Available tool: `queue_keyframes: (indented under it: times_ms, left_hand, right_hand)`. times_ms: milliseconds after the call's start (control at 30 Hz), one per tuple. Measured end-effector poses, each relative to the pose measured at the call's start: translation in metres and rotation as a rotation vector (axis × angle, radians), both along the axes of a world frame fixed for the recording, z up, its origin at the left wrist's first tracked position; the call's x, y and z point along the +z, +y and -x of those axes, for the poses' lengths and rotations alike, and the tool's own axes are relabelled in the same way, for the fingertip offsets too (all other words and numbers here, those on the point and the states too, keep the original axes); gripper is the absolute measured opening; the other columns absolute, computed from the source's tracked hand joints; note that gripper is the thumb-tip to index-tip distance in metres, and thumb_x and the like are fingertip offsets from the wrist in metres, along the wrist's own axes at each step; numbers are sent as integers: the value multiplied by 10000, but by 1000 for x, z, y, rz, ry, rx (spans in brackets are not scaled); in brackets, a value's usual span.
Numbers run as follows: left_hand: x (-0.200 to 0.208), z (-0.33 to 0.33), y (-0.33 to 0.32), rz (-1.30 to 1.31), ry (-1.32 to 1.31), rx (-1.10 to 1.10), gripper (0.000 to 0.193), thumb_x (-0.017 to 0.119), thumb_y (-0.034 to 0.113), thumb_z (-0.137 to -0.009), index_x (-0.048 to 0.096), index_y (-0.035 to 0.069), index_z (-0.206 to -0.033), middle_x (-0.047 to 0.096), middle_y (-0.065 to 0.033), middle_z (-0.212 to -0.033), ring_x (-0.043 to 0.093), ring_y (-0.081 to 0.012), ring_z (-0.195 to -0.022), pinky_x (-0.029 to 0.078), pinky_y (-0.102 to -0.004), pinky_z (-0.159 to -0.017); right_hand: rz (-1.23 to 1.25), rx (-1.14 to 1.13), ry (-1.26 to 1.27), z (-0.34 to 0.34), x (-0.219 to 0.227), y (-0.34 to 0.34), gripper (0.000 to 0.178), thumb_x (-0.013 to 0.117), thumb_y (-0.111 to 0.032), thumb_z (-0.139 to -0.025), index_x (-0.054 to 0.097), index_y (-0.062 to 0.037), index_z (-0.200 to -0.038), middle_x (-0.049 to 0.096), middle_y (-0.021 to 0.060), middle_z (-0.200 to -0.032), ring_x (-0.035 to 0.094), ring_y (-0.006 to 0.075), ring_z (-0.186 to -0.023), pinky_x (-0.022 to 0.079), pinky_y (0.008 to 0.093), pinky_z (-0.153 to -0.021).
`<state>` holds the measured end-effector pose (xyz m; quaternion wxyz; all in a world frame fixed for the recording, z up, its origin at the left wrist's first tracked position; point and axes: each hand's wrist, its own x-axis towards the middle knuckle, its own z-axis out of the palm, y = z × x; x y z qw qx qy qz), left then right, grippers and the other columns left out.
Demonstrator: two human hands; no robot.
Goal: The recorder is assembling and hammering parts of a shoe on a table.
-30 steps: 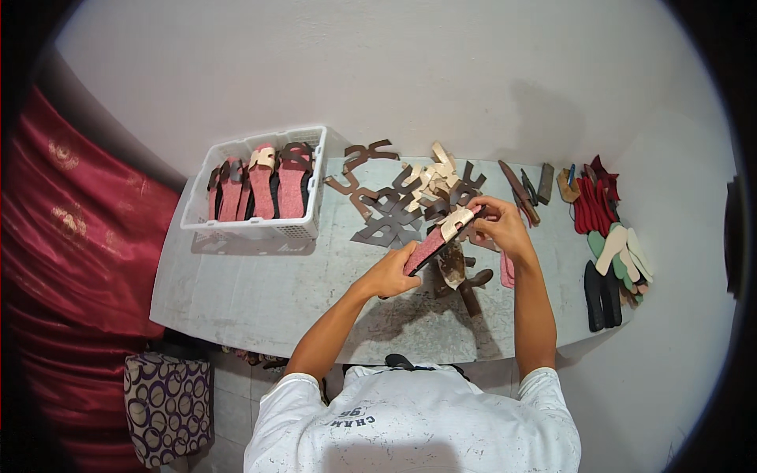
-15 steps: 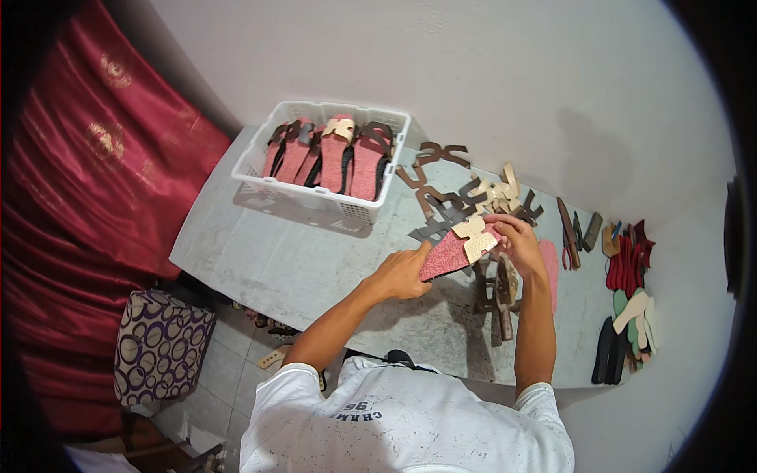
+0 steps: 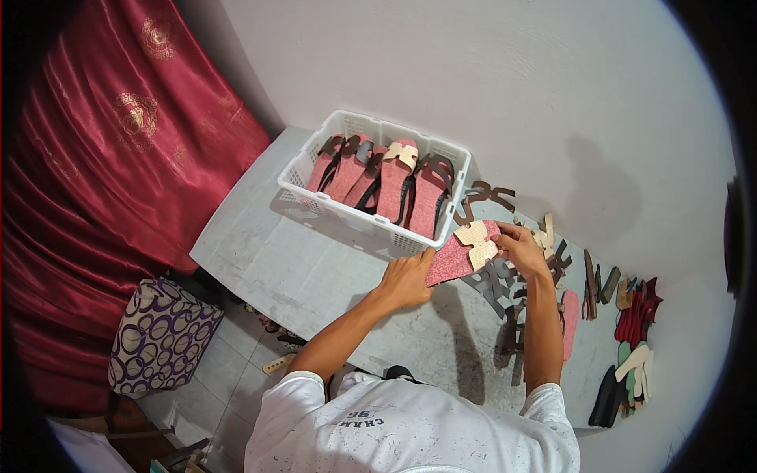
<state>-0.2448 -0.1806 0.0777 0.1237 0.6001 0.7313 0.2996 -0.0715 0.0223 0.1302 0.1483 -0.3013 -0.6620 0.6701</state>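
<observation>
Both hands hold one slide sandal [image 3: 449,266], with a pink speckled footbed and a cream, textured, cut-out strap. It is tilted above the table beside the near right corner of a white plastic basket [image 3: 356,214]. My left hand [image 3: 406,280] grips the sandal's heel end. With bent fingers, my right hand [image 3: 520,248] holds the toe end next to the strap. Several pink-footbed sandals [image 3: 392,189] stand in the basket, with dark straps and one cream strap. Loose dark strap pieces [image 3: 493,285] lie under and beyond the held sandal, partly hidden by it and my right arm.
Along the table's [image 3: 252,236] right side are a pink sole [image 3: 569,323], pliers [image 3: 587,288], red pieces [image 3: 635,315], pale and green soles [image 3: 637,370] and black soles [image 3: 605,398]. A red curtain [image 3: 102,197] hangs left, above a patterned cube [image 3: 162,339]. A wall stands behind.
The view has swung, shifting the basket and table rightward in the picture. Relative to the table, the held sandal has moved left, closer to the basket. Both hands keep their hold.
</observation>
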Motion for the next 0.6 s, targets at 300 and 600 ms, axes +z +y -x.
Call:
queue_keyframes:
  times_ms: [300, 600]
  left_hand:
    - [11, 56, 34, -53, -120, 16, 695, 744, 211, -716, 388, -20, -1266, 599, -279, -1087, 602, -459, -959, 487, -492, -824]
    - [-36, 110, 93, -185, -594, 14, 532, 726, 129, -767, 510, -56, -1216, 619, -227, -1130, 614, -298, -1055, 471, -360, -917]
  right_hand:
    - [-126, 41, -8, 79, 21, 52, 384, 560, -21, -858, 562, 54, -1235, 662, 95, -1011, 646, 161, -841, 543, 289, -749]
    - [-469, 61, -314, 166, 45, 133, 416, 651, -79, -793, 577, 58, -1178, 655, 159, -1033, 659, 230, -844, 572, 332, -686]
